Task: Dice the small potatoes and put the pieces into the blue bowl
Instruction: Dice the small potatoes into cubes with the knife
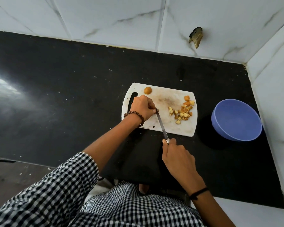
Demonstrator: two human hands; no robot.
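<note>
A white cutting board (164, 99) lies on the black counter. One whole small potato (147, 90) sits near the board's far left edge. A heap of diced potato pieces (183, 111) lies on the board's right side. My left hand (142, 107) curls over something small on the board; what it holds is hidden under the fingers. My right hand (177, 155) grips the handle of a knife (161, 126), whose blade tip reaches my left fingertips. The blue bowl (236, 120) stands to the right of the board and looks empty.
The black counter (64, 95) stretches far to the left. White marbled wall tiles rise behind and on the right, close to the bowl. A chipped hole (195, 36) marks the back wall. The counter's front edge is by my body.
</note>
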